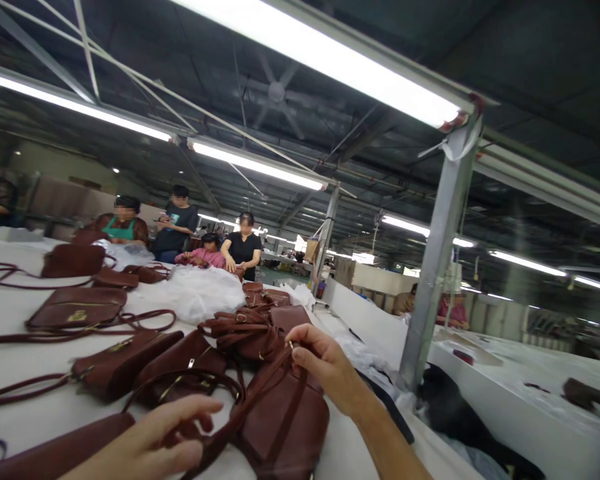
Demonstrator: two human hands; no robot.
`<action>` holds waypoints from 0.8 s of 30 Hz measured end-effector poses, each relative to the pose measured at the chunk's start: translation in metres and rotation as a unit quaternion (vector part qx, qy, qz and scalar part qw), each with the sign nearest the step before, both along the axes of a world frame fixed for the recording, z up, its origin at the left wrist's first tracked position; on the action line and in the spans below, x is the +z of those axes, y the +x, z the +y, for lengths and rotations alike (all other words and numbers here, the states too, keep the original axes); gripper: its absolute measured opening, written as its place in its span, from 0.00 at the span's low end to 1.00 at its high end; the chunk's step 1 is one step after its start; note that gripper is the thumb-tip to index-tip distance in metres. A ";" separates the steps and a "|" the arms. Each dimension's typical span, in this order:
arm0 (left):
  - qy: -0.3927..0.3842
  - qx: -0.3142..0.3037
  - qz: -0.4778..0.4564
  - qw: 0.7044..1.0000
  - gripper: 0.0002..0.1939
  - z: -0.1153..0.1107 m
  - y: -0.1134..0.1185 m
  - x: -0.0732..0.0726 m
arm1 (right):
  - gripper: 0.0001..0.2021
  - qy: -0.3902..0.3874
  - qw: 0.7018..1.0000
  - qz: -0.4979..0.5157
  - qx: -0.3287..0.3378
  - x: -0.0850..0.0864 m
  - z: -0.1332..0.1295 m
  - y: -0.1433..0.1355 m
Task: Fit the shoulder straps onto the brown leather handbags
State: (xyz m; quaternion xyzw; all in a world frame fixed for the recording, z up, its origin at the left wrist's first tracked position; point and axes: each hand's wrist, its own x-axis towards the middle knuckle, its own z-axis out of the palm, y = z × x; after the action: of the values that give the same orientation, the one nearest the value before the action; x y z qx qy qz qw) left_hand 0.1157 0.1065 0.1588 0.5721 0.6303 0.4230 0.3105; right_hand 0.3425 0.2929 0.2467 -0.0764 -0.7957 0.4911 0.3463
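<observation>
The left hand (160,433) hangs half curled, thumb and fingertips apart, with nothing visibly pinched, just beside a brown strap (233,423). That strap runs up to the right hand (320,363), whose thumb and forefinger nip its end at a small metal fitting (291,345). Below lies a flat brown bag (267,413) on the white table (10,380). The strap looks light, limp and smooth (leather-like, probably not fragile), so the metal end seems the surest hold. Around it, left to right: a buckled bag (77,307), a zipped bag (127,363) crowding close, crumpled plastic wrap (190,293), and a heap of straps (250,337), whose loops could snag.
</observation>
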 end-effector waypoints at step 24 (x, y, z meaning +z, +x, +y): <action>0.087 -0.034 -0.085 0.992 0.28 0.046 0.044 0.022 | 0.14 0.013 0.990 0.126 0.058 -0.067 -0.003 -0.024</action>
State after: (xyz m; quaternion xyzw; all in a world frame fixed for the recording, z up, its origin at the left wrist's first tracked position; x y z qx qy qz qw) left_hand 0.1595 0.1529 0.1804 0.5803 0.5428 0.5121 0.3262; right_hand 0.3187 0.2897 0.1794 0.0365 -0.7548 0.5059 0.4159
